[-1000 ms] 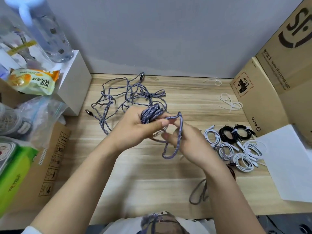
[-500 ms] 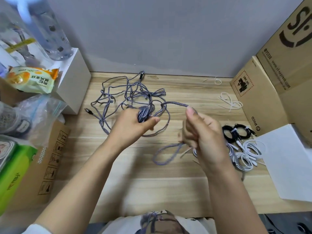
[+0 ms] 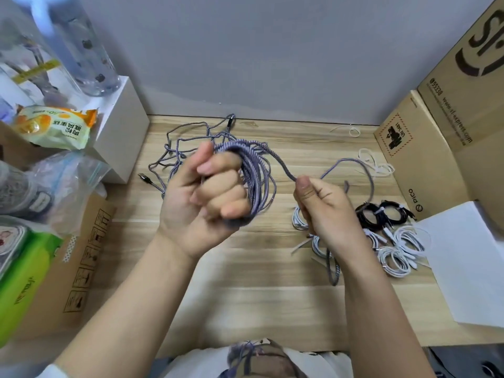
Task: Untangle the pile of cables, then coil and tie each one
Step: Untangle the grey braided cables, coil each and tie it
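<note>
My left hand (image 3: 210,195) is raised over the table and grips a coil of grey-purple braided cable (image 3: 255,175), its loops wound around my curled fingers. The free strand (image 3: 351,160) runs from the coil to the right, where my right hand (image 3: 324,205) pinches it between thumb and fingers; the strand then arcs down behind that hand to the table. A loose tangle of the same braided cable (image 3: 180,148) lies on the wooden table behind my left hand.
Coiled and tied white cables (image 3: 401,249) and black cables (image 3: 381,214) lie at the right, partly behind my right hand. White ties (image 3: 376,165) lie near cardboard boxes (image 3: 425,159). A white sheet (image 3: 469,257) lies at the right; a white box (image 3: 120,132), bags and bottles crowd the left.
My left hand has lifted and turned palm up with the coil wound around its fingers. My right hand moved right and pulled the strand out taut.
</note>
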